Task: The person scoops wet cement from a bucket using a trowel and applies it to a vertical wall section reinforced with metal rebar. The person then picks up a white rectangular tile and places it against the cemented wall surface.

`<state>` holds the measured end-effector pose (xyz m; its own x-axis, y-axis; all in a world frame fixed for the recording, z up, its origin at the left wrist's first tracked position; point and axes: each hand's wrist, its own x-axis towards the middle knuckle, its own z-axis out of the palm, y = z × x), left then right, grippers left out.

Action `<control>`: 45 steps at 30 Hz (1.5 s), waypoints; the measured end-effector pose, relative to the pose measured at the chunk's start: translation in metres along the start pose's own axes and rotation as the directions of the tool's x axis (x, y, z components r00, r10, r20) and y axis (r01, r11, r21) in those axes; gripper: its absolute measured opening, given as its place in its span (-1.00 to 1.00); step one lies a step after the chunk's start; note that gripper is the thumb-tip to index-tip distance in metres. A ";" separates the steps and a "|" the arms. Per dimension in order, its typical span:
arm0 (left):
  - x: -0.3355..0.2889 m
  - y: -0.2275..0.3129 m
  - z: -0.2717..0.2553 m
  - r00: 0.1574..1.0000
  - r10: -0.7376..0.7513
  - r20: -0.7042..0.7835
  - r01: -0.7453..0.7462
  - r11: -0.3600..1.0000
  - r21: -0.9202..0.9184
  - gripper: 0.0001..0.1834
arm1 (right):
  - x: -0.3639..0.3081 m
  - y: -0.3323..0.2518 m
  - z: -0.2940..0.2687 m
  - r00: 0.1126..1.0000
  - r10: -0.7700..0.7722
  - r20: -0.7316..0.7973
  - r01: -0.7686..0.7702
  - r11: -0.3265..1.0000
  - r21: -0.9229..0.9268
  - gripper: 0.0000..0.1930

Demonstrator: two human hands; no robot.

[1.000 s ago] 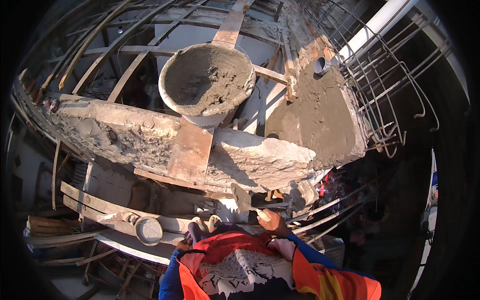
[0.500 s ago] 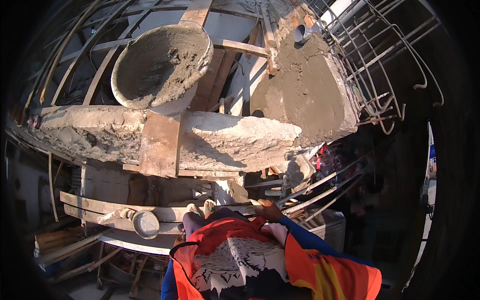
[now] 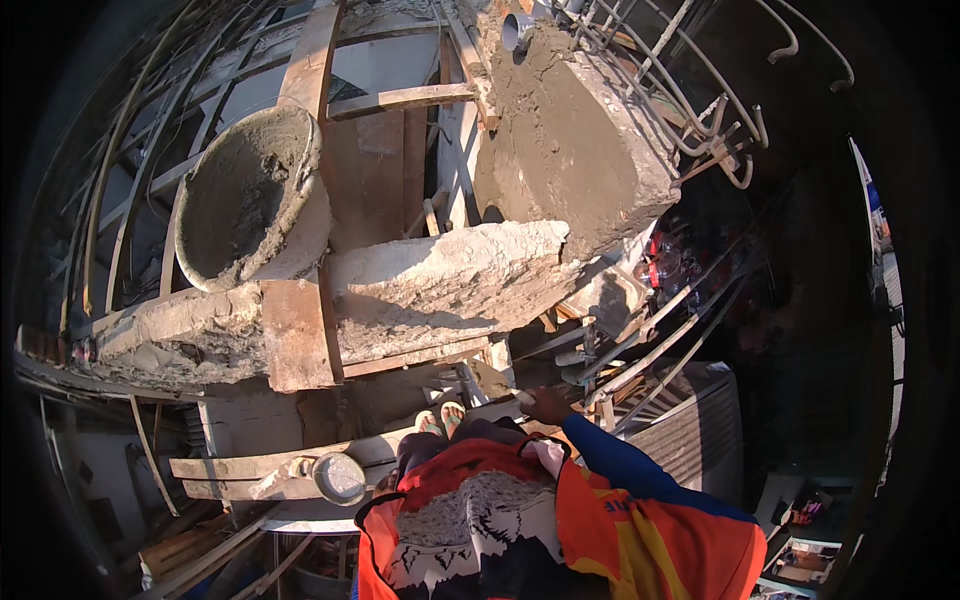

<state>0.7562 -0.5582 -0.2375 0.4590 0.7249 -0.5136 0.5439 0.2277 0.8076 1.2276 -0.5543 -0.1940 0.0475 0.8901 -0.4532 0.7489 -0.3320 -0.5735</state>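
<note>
My right hand (image 3: 546, 406), at the end of a blue sleeve, is closed round the handle of a trowel (image 3: 488, 379). Its blade points left and carries grey mortar, below the front of the rough concrete beam (image 3: 450, 283). My left hand is almost wholly behind my orange and red clothing, so its fingers do not show. A large bucket (image 3: 304, 238) with wet mortar in it stands tilted on the beam and a board. Grey mortar coats the broad surface (image 3: 562, 130) at the beam's right end, with a short pipe (image 3: 516, 32) sticking out of its far side.
Bent steel bars (image 3: 725, 125) jut out at the upper right. A wooden board (image 3: 295, 340) lies across the beam. My sandalled feet (image 3: 440, 419) stand by narrow planks (image 3: 225, 468), where a small pail (image 3: 338, 478) sits. A corrugated sheet (image 3: 690, 430) lies below on the right.
The view has turned and shifted, so the bucket and beam sit further left and tilted. My right hand still holds the trowel, with its arm reaching further out from my body.
</note>
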 end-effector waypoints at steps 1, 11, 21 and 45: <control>0.000 0.023 -0.012 0.999 0.034 0.020 -0.034 0.999 0.010 -0.49 | 0.000 -0.002 0.006 0.999 0.048 -0.015 -0.047 0.999 0.018 -0.43; 0.077 0.350 -0.046 0.891 0.437 0.125 -0.455 0.855 0.249 -0.54 | -0.006 -0.012 0.110 0.914 0.401 -0.070 -0.293 0.767 0.571 -0.63; 0.179 0.620 0.083 0.297 0.927 -0.227 -0.797 0.372 0.477 -0.22 | -0.001 0.020 0.162 0.848 0.473 0.239 -0.138 -0.238 0.961 -0.79; 0.228 0.662 0.131 0.211 0.941 -0.265 -0.262 0.315 0.912 -0.27 | -0.002 0.129 0.175 0.951 0.199 -0.239 0.113 0.493 0.862 -0.90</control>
<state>1.3132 -0.3278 0.1425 0.4230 0.5394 0.7281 0.6920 -0.7111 0.1248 1.2080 -0.6538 -0.3861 0.3518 0.8545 -0.3821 -0.1952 -0.3322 -0.9228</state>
